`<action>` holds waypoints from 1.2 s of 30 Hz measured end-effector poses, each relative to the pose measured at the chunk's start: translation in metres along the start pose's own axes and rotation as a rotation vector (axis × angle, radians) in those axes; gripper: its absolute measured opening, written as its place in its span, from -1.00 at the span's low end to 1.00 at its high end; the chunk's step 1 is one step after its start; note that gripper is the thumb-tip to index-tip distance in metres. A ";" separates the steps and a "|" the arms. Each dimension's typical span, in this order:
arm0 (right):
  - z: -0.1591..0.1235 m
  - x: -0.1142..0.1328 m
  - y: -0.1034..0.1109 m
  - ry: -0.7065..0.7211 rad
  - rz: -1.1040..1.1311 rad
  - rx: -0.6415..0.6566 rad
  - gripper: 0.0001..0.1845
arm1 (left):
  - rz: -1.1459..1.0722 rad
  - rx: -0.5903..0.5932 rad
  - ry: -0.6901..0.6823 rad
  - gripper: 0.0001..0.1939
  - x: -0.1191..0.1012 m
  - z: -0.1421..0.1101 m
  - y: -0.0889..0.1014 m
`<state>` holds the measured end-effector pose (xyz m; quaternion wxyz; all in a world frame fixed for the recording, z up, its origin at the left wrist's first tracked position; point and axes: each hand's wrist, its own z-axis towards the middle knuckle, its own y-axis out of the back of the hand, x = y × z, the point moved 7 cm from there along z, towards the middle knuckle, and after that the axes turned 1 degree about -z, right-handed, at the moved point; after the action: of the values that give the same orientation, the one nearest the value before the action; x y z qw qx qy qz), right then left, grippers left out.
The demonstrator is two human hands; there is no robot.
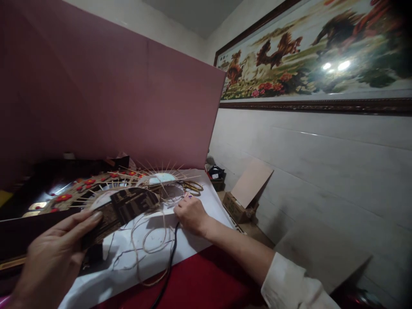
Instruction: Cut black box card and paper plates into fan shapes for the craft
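Note:
My left hand [61, 244] grips a dark, printed piece of cardboard [128, 210] with a rounded far end, thumb on top. Jute twine [138, 257] hangs from near that end and loops over the white sheet [193, 244]. Over the sheet, my right hand [191, 214] is closed, its fingers curled. What it holds is hidden; a small patterned bit shows above the knuckles, and a black cable [174, 249] runs down from beside it. Gold-handled scissors [193, 186] lie just behind that hand. Thin sticks [167, 171] fan out around a pale blue piece [162, 178] beyond the cardboard.
A woven ring with red flowers [90, 184] lies at the back left. Behind it stands a tall pink panel [128, 94]. A cardboard box [240, 208] with a tan board leaning on it is beside the table at the right. Red cloth [199, 283] covers the near edge.

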<state>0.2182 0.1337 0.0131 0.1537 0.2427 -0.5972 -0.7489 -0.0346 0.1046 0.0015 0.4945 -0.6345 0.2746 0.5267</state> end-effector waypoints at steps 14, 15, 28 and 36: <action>0.066 -0.024 0.139 -0.070 0.121 -0.418 -0.72 | 0.017 0.312 0.267 -0.68 0.025 -0.032 -0.037; 0.083 -0.014 0.137 -0.073 0.133 -0.438 -0.70 | 0.032 0.334 0.283 -0.70 0.027 -0.033 -0.039; 0.023 0.014 0.036 -0.146 1.420 -0.059 -0.48 | -0.054 0.076 0.156 -0.62 0.014 -0.026 -0.019; -0.006 0.022 -0.019 -0.238 1.758 -0.007 -0.58 | 0.076 0.217 0.098 -0.64 0.023 -0.034 -0.038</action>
<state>0.2038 0.1220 -0.0108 0.6109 -0.3837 -0.5774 -0.3823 0.0187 0.0915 -0.0086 0.5257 -0.5914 0.3777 0.4809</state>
